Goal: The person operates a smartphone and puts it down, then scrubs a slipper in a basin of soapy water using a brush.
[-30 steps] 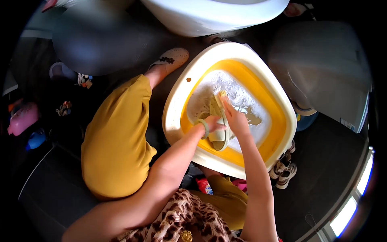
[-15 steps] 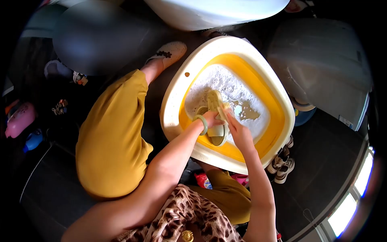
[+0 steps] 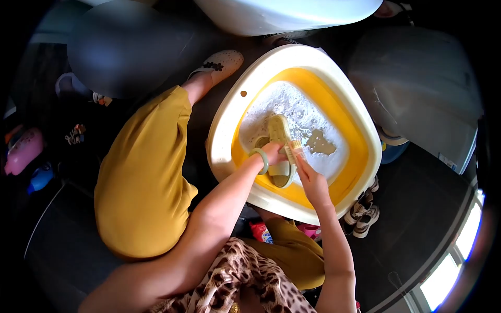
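Observation:
A pale green slipper [image 3: 279,128] is held at a slant above the foamy water [image 3: 326,112] in a yellow and cream basin [image 3: 222,138]. My left hand [image 3: 272,153], with a bangle [image 3: 261,161] on its wrist, is closed around the slipper's middle by the strap. My right hand [image 3: 311,180] grips a small scrubbing brush [image 3: 296,146], its pale bristles at the slipper's right edge. Part of a second slipper [image 3: 261,142] shows in the suds, left of the held one; the rest of it is hidden.
Sneakers [image 3: 366,219] stand on the dark floor right of the basin. A grey bin-like container [image 3: 417,88] is at upper right, with a white rounded object [image 3: 292,15] beyond the basin. My left shoe [image 3: 222,65] is close by the rim. Pink [image 3: 25,151] and blue items lie far left.
The brush has turned and shifted slightly down along the slipper's right edge, with my right hand moving a little lower. My left hand and the slipper stay nearly in place.

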A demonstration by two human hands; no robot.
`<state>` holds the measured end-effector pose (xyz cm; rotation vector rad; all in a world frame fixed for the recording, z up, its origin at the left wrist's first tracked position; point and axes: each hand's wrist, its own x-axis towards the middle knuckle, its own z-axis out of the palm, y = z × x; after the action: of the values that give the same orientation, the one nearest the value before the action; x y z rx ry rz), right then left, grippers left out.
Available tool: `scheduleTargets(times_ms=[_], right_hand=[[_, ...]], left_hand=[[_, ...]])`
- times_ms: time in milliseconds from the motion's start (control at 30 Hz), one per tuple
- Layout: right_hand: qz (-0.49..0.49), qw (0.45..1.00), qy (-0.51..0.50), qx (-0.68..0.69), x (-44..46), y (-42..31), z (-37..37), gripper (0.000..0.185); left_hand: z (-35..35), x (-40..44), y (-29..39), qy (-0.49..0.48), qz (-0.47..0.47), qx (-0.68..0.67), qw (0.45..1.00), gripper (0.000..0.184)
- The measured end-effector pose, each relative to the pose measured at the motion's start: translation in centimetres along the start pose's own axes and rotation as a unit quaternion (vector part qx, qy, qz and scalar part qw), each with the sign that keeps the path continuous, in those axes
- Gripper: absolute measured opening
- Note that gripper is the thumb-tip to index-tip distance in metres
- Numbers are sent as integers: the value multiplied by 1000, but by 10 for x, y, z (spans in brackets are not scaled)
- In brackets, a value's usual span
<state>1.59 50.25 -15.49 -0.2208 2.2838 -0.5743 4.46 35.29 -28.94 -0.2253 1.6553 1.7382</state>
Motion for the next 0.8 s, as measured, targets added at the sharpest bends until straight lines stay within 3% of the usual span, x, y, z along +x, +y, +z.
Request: scheduleTargets(times_ms=[100, 167, 300, 400, 433, 467, 500, 600, 700, 800], right_hand=[[29, 997, -7, -71, 20, -7, -1, 37], [16, 994, 11, -104, 73, -21, 4, 36], [-18, 988, 15, -153, 137, -31, 16, 35], [-3, 997, 14, -73, 86, -22, 9, 34], [14, 996, 18, -81, 59, -17, 8, 33], [-39, 997, 57, -24, 29, 0, 15, 33], [19, 999, 30, -12, 0, 0, 13, 34], [-16, 997, 74, -4, -51, 8, 17, 36], [67, 995, 34, -69, -47, 7, 13, 35], [63, 993, 38, -96, 8, -6, 13, 34]], left_hand=[[1, 0, 3, 18, 17, -16, 1000, 47], [4, 11, -13, 36, 29, 75, 996, 52], [4, 16, -28, 18, 58, 24, 998, 46], [-5, 6, -12, -24, 3, 50, 998, 47], [-11, -14, 15, -5, -29, -33, 999, 42], [-5, -10, 9, -13, -29, -36, 999, 42], [1, -3, -3, -6, -33, -55, 998, 41], [12, 0, -21, 11, -7, -75, 997, 37], [9, 8, -20, 4, -9, -68, 998, 37], [11, 6, -16, -15, -42, -107, 993, 41]])
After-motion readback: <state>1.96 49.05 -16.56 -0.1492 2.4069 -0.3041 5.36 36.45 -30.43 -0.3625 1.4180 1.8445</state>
